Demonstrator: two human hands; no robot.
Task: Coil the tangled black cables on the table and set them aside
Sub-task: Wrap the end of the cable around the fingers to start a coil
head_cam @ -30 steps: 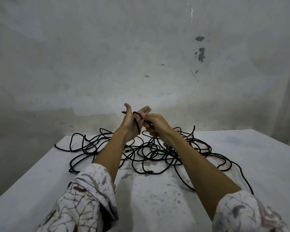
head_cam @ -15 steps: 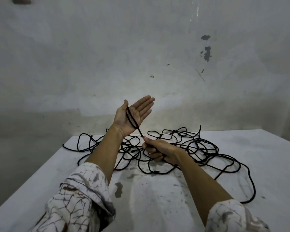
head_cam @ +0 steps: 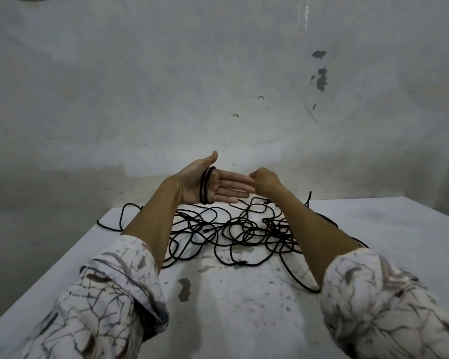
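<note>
Right hand (head_cam: pixel 266 183) now up beside flat left hand (head_cam: pixel 213 186), black cable (head_cam: pixel 205 186) loops around palm.

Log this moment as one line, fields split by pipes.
phase: coiling | left hand: open, flat, cable loops around palm | right hand: curled at left fingertips, grip unclear | tangled cables: mostly on table

A pale grey plastered wall (head_cam: pixel 166 81) fills the background, scuffed, with dark patches of chipped paint (head_cam: pixel 321 79) at upper right and a white streak (head_cam: pixel 301 14) near the top. The white, stained bench (head_cam: pixel 389 229) carries a dark grey blotch (head_cam: pixel 184 288) near its front and scattered specks.
</note>
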